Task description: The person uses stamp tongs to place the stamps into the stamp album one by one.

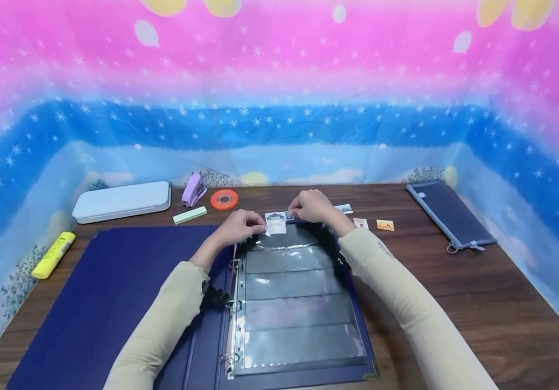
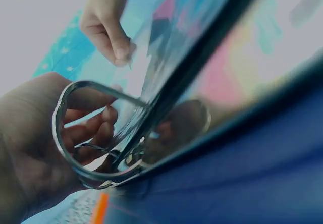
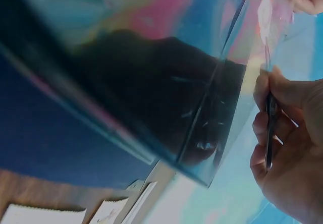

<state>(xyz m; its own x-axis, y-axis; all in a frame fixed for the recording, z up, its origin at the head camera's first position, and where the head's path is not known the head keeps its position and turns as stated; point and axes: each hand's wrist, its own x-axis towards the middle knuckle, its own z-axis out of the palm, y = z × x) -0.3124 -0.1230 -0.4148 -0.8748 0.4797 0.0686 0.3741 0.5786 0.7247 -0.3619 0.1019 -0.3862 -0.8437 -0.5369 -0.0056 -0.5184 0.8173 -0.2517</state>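
A binder page with clear strip pockets (image 1: 299, 281) lies on black backing in an opened navy binder (image 1: 133, 292). At the page's top edge, my left hand (image 1: 240, 226) pinches the clear film near the ring side. My right hand (image 1: 312, 206) holds slim dark tweezers (image 3: 270, 128) between thumb and fingers. Their thin tip reaches a pale stamp (image 3: 265, 14) at the film's edge, close to the left fingers. From the head view, a white stamp with a dark print (image 1: 275, 223) shows between both hands; the tweezers are hardly visible there. A metal ring (image 2: 60, 118) stands before the left hand.
Loose stamps (image 1: 385, 225) lie right of the binder's top. Behind it are orange tape (image 1: 223, 199), a purple stapler (image 1: 194, 189), a pale green strip (image 1: 189, 215) and a white case (image 1: 122, 202). A yellow highlighter (image 1: 54, 255) lies left, a dark zip pouch (image 1: 450, 214) right.
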